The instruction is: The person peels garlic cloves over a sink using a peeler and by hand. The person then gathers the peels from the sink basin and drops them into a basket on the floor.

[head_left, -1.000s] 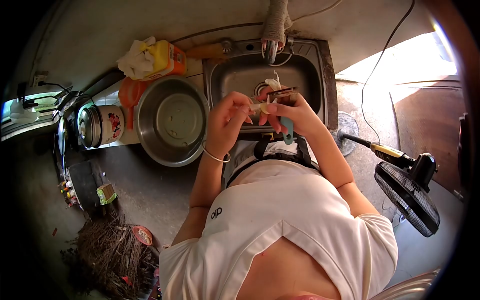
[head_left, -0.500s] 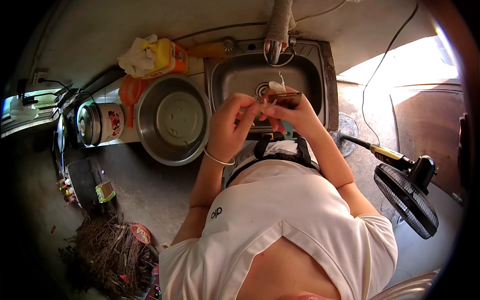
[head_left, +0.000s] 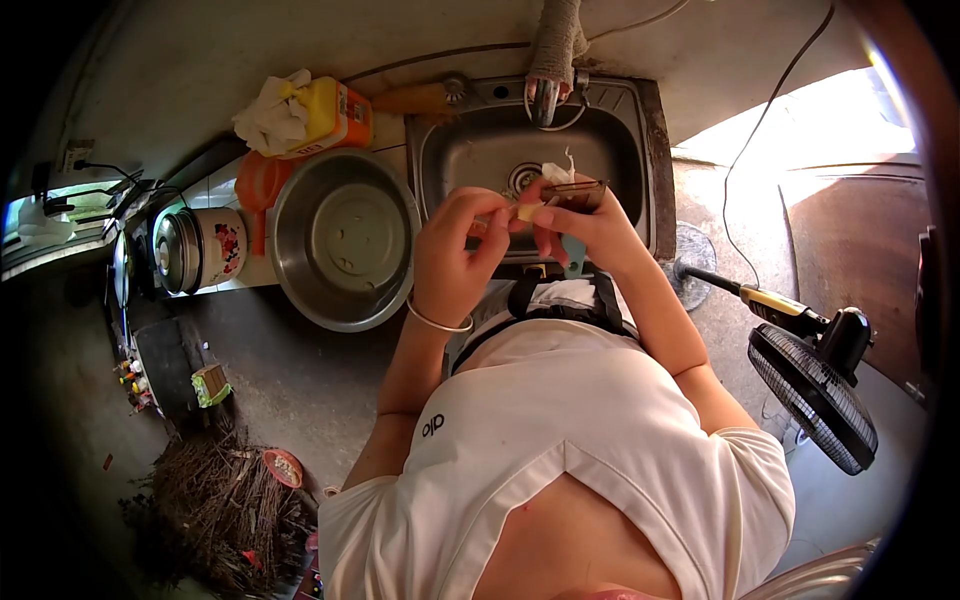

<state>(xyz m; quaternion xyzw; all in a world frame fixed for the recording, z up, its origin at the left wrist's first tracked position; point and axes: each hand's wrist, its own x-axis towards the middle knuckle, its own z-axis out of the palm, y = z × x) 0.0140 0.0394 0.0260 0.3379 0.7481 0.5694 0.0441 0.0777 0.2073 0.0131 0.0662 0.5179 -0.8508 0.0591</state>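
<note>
My right hand (head_left: 592, 226) is closed around a knife with a teal handle (head_left: 573, 254) and a dark, shiny blade (head_left: 580, 196). Its thumb and fingers also grip a small pale-yellow piece, which looks like a peeled garlic clove (head_left: 528, 211). My left hand (head_left: 462, 238), with a bangle on the wrist, is pinched right beside the clove; what lies between its fingertips is too small to make out. A white papery piece (head_left: 557, 173) with a thin wisp shows just beyond the blade. Both hands are over the near edge of the steel sink (head_left: 470, 150).
Left of the sink stands a large metal basin (head_left: 290, 250) with several pale pieces in water. Behind it are an orange scoop (head_left: 258, 185) and a yellow-orange jug (head_left: 335, 115). The wrapped faucet (head_left: 548, 95) overhangs the sink. A fan (head_left: 810, 395) stands at right.
My left fingertips have drawn slightly back from the clove, leaving more of it visible in my right fingers. The knife blade has turned a little.
</note>
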